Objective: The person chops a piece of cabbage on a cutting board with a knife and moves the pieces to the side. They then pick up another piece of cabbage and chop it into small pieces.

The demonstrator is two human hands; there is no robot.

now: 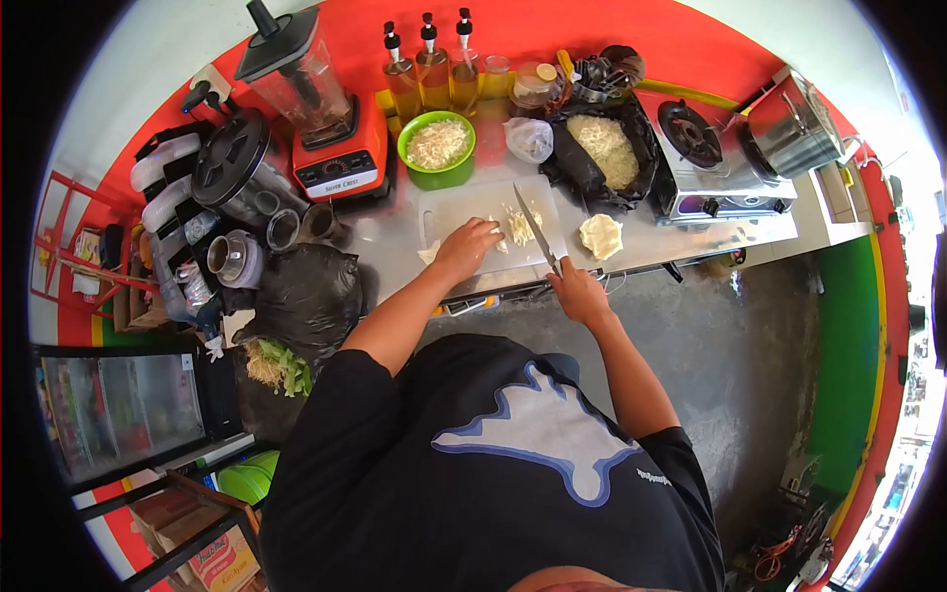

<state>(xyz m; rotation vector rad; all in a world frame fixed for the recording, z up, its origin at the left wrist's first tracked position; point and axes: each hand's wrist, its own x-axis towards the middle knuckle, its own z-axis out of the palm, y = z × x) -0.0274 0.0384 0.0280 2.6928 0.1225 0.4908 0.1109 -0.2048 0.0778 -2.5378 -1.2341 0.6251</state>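
My right hand [578, 292] grips a kitchen knife [536, 225], its long blade pointing away from me over a white cutting board [444, 209]. Thin pale shreds [521, 229] lie on the board beside the blade. My left hand [470, 249] rests on the board's left part, fingers curled and close together; what is under them, if anything, is hidden. A pale flat piece [429, 253] lies by the left wrist. To the right of the board, a whitish round piece [601, 237] sits on the metal counter [681, 235].
Behind the board stand a green bowl [437, 178] of pale shreds and a black plastic bag [646, 163] holding more. A red blender [340, 170] and pump bottles [432, 74] stand farther back. On the right is a gas stove [725, 183] with a pot [794, 120].
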